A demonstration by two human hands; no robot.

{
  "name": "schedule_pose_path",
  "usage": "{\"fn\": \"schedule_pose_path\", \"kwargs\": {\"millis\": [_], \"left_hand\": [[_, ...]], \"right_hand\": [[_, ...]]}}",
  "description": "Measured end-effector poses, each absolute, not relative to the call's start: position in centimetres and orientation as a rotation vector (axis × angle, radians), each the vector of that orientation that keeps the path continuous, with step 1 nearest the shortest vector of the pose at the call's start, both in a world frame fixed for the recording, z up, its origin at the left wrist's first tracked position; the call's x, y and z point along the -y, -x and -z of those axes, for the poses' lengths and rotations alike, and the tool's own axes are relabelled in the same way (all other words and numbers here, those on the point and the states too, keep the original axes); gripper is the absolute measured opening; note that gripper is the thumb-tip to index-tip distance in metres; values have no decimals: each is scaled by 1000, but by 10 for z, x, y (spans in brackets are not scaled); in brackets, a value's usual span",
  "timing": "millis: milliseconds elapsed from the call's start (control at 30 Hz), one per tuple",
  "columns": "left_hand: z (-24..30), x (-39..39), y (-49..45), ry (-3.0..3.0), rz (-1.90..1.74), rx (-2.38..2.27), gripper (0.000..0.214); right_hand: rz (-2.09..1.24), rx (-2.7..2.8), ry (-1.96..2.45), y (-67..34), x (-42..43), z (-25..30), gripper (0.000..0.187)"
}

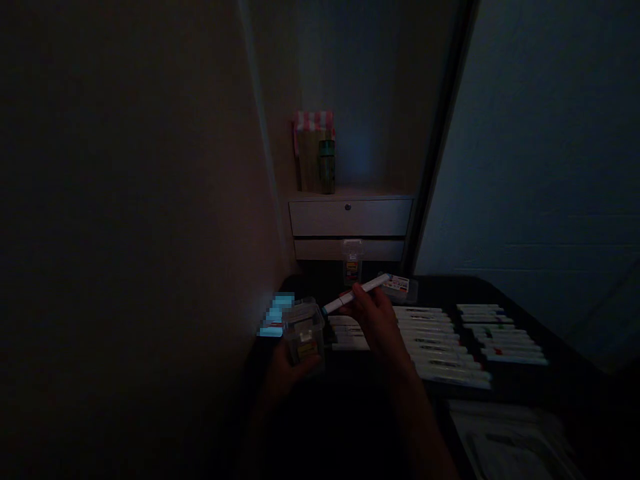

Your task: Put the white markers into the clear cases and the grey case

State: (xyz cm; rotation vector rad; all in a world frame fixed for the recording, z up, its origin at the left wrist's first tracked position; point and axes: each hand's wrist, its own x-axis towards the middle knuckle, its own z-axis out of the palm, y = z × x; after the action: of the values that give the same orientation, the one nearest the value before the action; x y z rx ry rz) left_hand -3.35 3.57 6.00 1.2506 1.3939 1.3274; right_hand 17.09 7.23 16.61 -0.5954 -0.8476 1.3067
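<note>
Left hand (286, 373): its grip is wrapped low around a clear box (303, 328).
White marker (345, 300): up in the air, tilted, its low end just beside the clear box.
Right hand (374, 317): its grip is pinched on the white marker.
Long marker row (435, 347): lying side by side on the dark bench (465, 288).
Short marker row (505, 333): on the bench too, farthest right.

We see teal ends on our slim white marker pen (369, 286), green and red marks among the white pens (503, 335) at right, and, far off, a pink-and-white patterned cloth (314, 121) beside a translucent green cylindrical bottle (327, 173).
</note>
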Motion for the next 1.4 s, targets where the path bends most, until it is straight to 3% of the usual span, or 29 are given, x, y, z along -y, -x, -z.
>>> {"fn": "schedule_pose_path", "kwargs": {"millis": [333, 533, 867, 1067, 1267, 1400], "left_hand": [[-65, -36, 31, -1220, -1337, -1366, 68], [-62, -36, 34, -1204, -1351, -1410, 71], [-61, -36, 34, -1213, -1321, -1369, 69], [-55, -35, 37, -1242, -1290, -1370, 73], [-50, -35, 41, -1194, -1287, -1376, 89], [-50, -34, 42, -1228, -1264, -1338, 86]], "right_hand": [[-1236, 909, 616, -174, -78, -158, 44], [-1178, 1175, 810, -177, -73, -162, 56], [-782, 1421, 844, -186, -58, -185, 25], [-976, 1177, 698, -179, -57, -190, 46], [-878, 1262, 667, -173, -56, -191, 44], [-826, 1506, 757, -170, -52, -191, 37]]}}
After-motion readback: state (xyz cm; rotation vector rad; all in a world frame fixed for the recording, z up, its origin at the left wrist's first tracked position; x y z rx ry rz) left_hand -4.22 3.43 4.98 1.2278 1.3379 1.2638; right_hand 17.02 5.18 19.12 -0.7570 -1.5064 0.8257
